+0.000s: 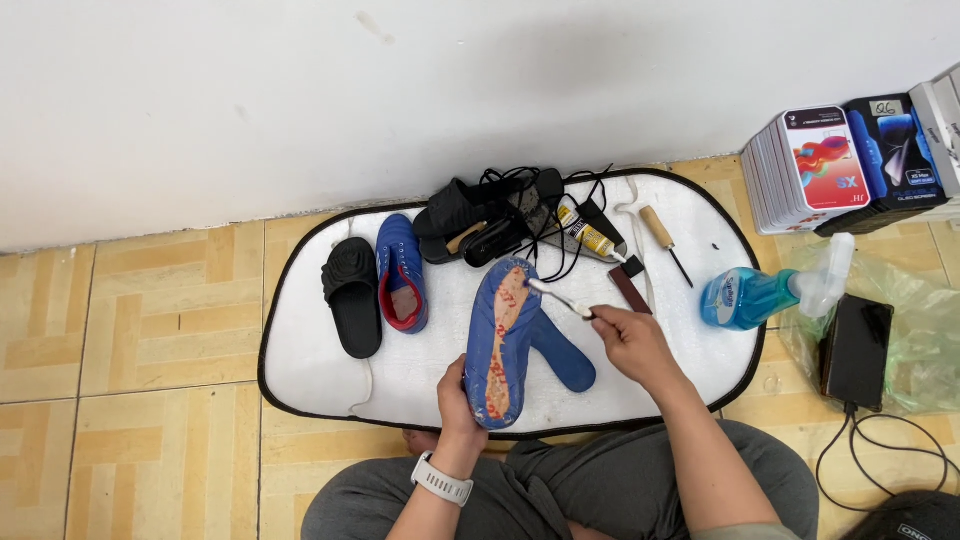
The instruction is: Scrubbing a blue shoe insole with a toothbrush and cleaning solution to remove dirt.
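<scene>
With the left hand [458, 398] gripping the sole [503, 335] at centre frame, the right hand [630, 340], pinching the brush [556, 297], should stroke lightly and evenly.

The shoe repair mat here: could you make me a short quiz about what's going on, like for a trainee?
1. True or false: the left hand holds the blue shoe sole.
2. What does the right hand hold? A) toothbrush B) awl C) spray bottle
3. Fill in: the black sandal lies on the white ____.

Key:
1. True.
2. A, the toothbrush, its head on the sole.
3. mat.
</scene>
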